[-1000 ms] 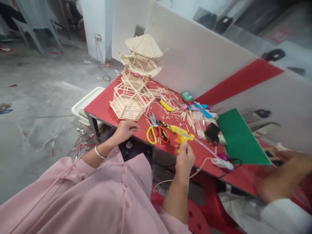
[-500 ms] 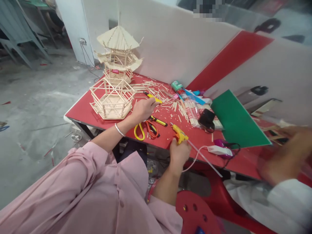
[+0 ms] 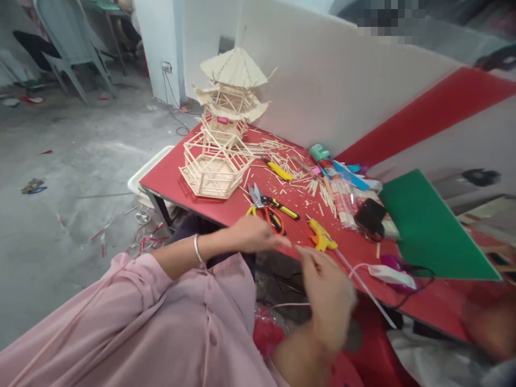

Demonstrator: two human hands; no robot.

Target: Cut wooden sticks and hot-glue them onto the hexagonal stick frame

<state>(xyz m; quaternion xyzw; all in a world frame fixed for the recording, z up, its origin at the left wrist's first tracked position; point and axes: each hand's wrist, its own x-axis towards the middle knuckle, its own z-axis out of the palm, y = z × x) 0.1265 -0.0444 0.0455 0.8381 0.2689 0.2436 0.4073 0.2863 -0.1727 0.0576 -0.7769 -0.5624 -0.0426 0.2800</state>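
My left hand [image 3: 255, 234] is closed in a pinch over the table's front edge, below the scissors [image 3: 257, 196]. Facing it, my right hand [image 3: 328, 287] is pinched too, slightly blurred, its fingertips almost meeting the left ones. Whatever is between the fingers is too small to make out. Just beyond the right hand, a yellow glue gun [image 3: 322, 236] lies on the red table [image 3: 169, 185], a long clear glue stick [image 3: 365, 285] trailing from its back. Yellow-handled pliers [image 3: 279, 170] and a yellow-black utility knife [image 3: 287, 210] lie further in.
A stick-built pagoda model [image 3: 236, 72] stands at the back left, with a hexagonal stick frame [image 3: 215, 174] before it. Loose sticks [image 3: 278, 153], a green-capped can [image 3: 320, 152], a black adapter [image 3: 370, 216] and a green board [image 3: 435, 231] crowd the right. A co-worker's blurred hand [image 3: 489, 322] is far right.
My right hand has let go of the glue gun, which now lies on the table. My left hand has drawn back from the pliers, and both hands have come together. The view has shifted.
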